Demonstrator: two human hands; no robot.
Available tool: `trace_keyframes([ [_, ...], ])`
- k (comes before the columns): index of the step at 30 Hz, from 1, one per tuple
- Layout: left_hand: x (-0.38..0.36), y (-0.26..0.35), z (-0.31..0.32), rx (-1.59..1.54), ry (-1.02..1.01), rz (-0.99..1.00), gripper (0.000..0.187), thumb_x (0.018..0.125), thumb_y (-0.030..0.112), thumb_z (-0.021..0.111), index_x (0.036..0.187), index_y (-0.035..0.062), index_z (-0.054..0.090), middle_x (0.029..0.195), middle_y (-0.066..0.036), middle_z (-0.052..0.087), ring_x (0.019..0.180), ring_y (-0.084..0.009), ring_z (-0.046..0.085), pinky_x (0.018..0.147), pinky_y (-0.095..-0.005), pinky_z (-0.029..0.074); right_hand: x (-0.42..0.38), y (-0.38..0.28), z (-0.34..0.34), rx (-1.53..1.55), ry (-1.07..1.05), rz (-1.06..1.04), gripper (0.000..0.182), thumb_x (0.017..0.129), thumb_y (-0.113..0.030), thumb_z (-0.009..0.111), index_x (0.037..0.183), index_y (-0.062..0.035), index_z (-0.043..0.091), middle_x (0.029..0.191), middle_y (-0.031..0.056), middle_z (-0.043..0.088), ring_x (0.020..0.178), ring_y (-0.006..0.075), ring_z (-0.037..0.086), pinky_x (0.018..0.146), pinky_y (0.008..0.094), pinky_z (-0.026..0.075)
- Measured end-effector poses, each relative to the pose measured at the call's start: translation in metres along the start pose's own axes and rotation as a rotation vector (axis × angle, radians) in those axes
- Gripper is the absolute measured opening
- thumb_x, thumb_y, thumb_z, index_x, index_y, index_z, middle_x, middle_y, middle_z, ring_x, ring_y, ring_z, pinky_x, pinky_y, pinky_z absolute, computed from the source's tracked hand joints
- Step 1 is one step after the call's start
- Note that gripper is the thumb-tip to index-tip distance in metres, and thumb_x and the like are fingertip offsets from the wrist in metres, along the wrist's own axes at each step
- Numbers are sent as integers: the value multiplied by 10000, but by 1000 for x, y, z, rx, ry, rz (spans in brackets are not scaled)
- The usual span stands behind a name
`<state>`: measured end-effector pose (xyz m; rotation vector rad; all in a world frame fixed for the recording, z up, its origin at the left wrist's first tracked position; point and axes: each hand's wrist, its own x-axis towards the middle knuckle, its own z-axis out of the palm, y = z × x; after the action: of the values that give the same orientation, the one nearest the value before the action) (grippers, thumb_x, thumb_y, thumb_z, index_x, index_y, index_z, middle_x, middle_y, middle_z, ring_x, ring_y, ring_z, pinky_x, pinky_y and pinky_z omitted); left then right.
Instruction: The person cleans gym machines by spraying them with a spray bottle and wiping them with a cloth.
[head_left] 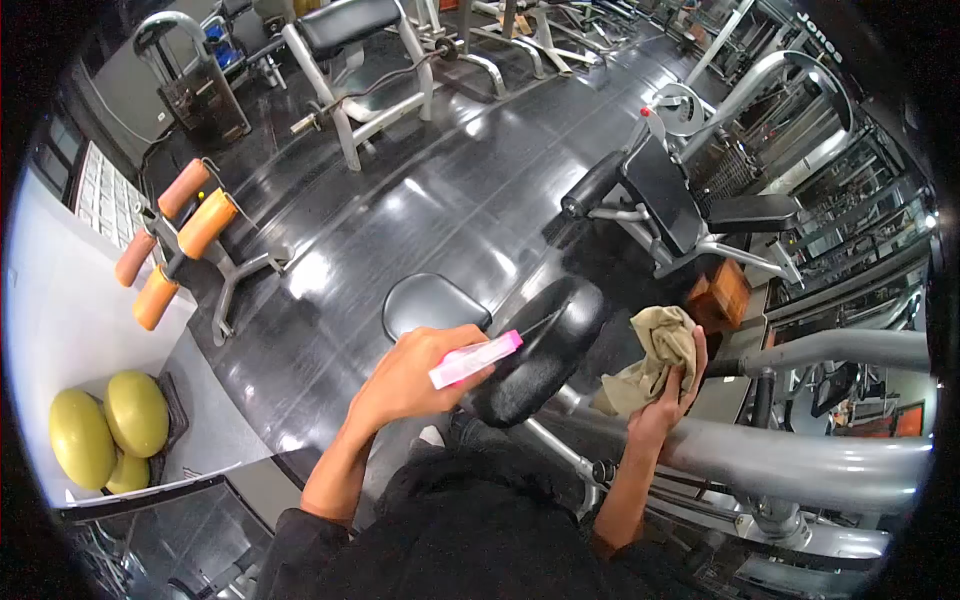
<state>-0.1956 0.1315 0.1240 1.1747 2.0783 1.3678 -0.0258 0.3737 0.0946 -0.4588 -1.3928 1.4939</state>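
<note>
My left hand [425, 372] is wrapped round a pink and white spray bottle [476, 360], its pink nozzle pointing right over a black padded cushion [540, 355]. A thin streak of spray shows between the nozzle and the cushion. My right hand [672, 400] grips a crumpled khaki cloth [660, 352] to the right of the cushion, apart from it. A round black seat [436, 308] lies just beyond my left hand.
A thick silver machine tube [800, 460] runs along the right. Ahead stand a black padded bench [660, 190] and a curl bench [350, 25]. Orange foam rollers [207, 222] and green balls [137, 412] are on the left. A wooden box [720, 293] sits at right.
</note>
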Motion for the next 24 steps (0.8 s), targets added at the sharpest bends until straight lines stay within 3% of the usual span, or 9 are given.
trace_keyframes([
  [9, 58, -9, 10, 105, -178, 48, 168, 803, 158, 681, 927, 58, 628, 791, -148, 671, 762, -362, 637, 661, -423, 481, 21, 30, -5, -64, 0, 95, 408, 986, -33, 394, 1393, -42, 410, 1376, 116, 463, 1248, 230, 474, 1067, 357, 375],
  [15, 79, -17, 13, -18, -206, 26, 168, 794, 133, 696, 933, 68, 629, 771, -140, 662, 747, -349, 645, 649, -400, 483, 29, 34, 20, -140, 87, 136, 427, 978, -6, 395, 1404, -31, 394, 1372, 103, 463, 1250, 204, 461, 1078, 342, 343],
  [17, 86, -22, 14, -47, -230, 51, 137, 787, 77, 710, 886, 35, 626, 709, -120, 624, 616, -280, 614, 591, -348, 461, 33, 31, 24, -213, 77, 85, 438, 964, 15, 394, 1400, -26, 400, 1377, 93, 456, 1256, 201, 453, 1084, 336, 331],
  [18, 91, -24, 12, -44, -246, 54, 137, 787, 77, 710, 886, 35, 626, 709, -120, 624, 616, -280, 614, 591, -348, 461, 36, 28, 24, -292, 38, 62, 453, 896, 18, 471, 1342, -52, 495, 1345, 106, 494, 1214, 199, 496, 1066, 353, 362],
  [19, 95, -26, 10, -55, -284, 41, 151, 794, 106, 706, 905, 42, 627, 735, -129, 641, 669, -308, 632, 608, -368, 472, 39, 23, 24, -298, 55, 65, 453, 896, 18, 471, 1342, -52, 495, 1345, 106, 494, 1214, 199, 496, 1066, 353, 362],
  [21, 102, -29, 5, -69, -335, 35, 169, 801, 136, 703, 924, 48, 628, 762, -137, 657, 721, -337, 651, 625, -388, 483, 49, 6, 31, -358, -509, -169, 455, 779, 14, 578, 1215, -110, 626, 1273, 126, 559, 1185, 246, 551, 1053, 404, 396],
  [23, 103, -32, -2, -117, -317, -2, 159, 797, 113, 711, 914, 40, 632, 739, -124, 651, 682, -301, 653, 611, -357, 483, 52, -20, 57, -773, -928, -164, 465, 669, -4, 662, 1106, -159, 688, 1211, 151, 593, 1169, 317, 571, 1029, 421, 441],
  [24, 101, -42, -6, -136, -320, -19, 163, 791, 96, 723, 922, 41, 643, 715, -110, 642, 653, -241, 646, 601, -324, 478, 46, -18, 68, -762, -918, -51, 502, 662, -12, 680, 1130, -195, 680, 1200, 144, 602, 1183, 328, 559, 1042, 455, 432],
])
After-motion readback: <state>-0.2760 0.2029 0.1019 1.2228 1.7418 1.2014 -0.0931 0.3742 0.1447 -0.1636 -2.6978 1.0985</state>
